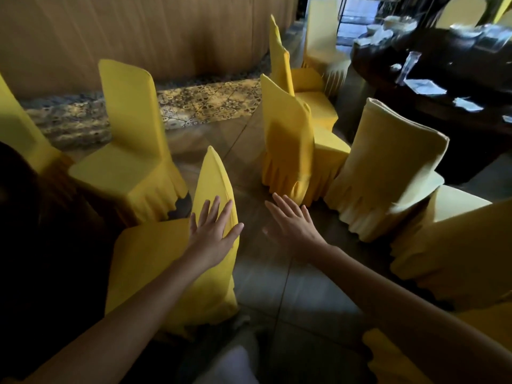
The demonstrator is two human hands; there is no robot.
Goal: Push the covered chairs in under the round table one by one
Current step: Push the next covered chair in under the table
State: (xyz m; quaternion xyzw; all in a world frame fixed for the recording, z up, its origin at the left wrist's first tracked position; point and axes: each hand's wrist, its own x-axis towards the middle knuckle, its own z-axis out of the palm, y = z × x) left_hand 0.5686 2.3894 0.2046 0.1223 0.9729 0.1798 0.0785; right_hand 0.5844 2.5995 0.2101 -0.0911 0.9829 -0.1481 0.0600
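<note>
A chair in a yellow cover (177, 261) stands just in front of me, its back edge-on and its seat facing left toward a dark round table (41, 245). My left hand (213, 231) lies flat and open against the back of this chair. My right hand (293, 225) hovers open over the floor to the right of it, touching nothing. Another yellow covered chair (133, 151) stands further along the left table. More covered chairs (291, 151) and a paler one (388, 167) stand at the right.
A second dark table (443, 79) with plates, glasses and napkins is at the upper right, with chairs around it. A tiled floor aisle (277, 286) runs between the two chair groups. A pleated curtain wall (138, 31) and patterned carpet (210, 103) lie beyond.
</note>
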